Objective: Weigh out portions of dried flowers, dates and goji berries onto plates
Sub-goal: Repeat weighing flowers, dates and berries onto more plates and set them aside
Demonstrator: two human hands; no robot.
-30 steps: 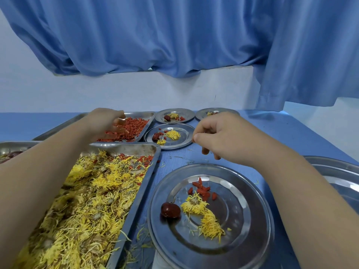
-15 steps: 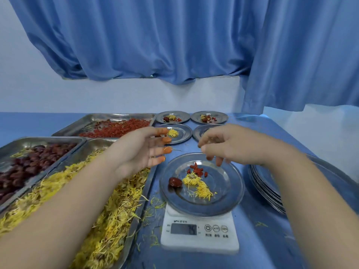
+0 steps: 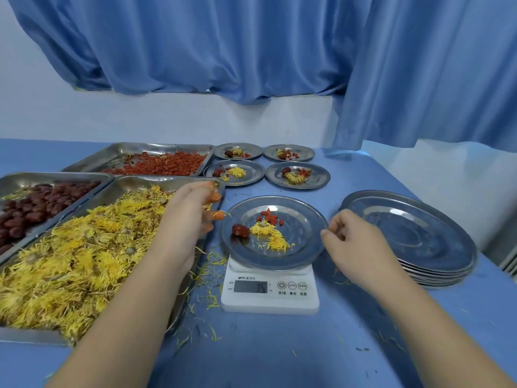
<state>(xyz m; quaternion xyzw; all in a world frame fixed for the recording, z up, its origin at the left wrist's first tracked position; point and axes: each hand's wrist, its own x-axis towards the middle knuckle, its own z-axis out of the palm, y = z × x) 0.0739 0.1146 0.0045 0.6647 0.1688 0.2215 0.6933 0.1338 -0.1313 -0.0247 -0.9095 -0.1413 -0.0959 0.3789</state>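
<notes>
A steel plate [image 3: 307, 247] sits on a white kitchen scale [image 3: 270, 292] whose display seems to read 15. It holds one red date [image 3: 240, 230], a few goji berries [image 3: 270, 215] and a clump of yellow dried flowers [image 3: 268, 235]. My left hand [image 3: 190, 217] hovers at the plate's left rim, over the right edge of the flower tray [image 3: 156, 182], fingers relaxed and holding nothing. To the right of the plate is my right hand [image 3: 352, 245], its fingers loosely curled and its thumb tip at the rim. I see nothing in it.
A tray of dates [image 3: 56, 176] stands at the far left and a tray of goji berries [image 3: 156, 148] behind it. Several filled small plates [image 3: 298, 184] stand at the back. A stack of empty plates [image 3: 408, 233] is on the right. Loose petals lie around the scale.
My left hand came back from the goji tray to the plate's left side. My right hand dropped from above the plate to its right rim. The view pulled back and the scale is visible.
</notes>
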